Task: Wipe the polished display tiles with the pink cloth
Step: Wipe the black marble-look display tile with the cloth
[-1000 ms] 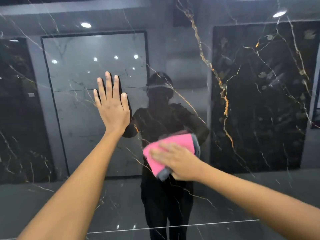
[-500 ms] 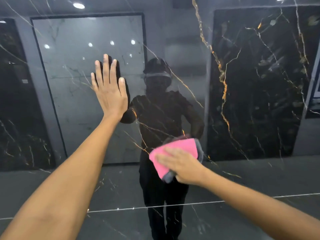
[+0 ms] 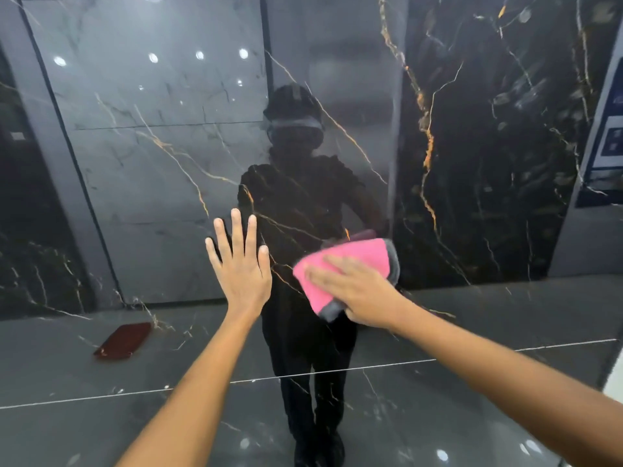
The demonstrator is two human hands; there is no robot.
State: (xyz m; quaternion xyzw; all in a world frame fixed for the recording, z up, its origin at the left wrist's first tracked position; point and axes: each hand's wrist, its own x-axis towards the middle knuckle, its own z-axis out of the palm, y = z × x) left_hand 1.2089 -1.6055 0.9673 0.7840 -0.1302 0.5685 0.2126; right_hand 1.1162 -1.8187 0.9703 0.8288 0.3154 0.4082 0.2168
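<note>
We are pressing one pink cloth [image 3: 340, 264] flat against the dark glossy tile [image 3: 472, 170] with our right hand [image 3: 360, 291], fingers lying spread across it, thumb side hidden so we cannot tell if it is pinching. Our left hand [image 3: 241, 264] is resting flat on the same tile just beside the cloth, all five fingers straight, holding nothing. One cloth, two hands in view. One red mat [image 3: 124, 340] is showing in the reflection, lower left.

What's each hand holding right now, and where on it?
Right hand presses the pink cloth flat, covering its lower right part. Left hand holds nothing.
</note>
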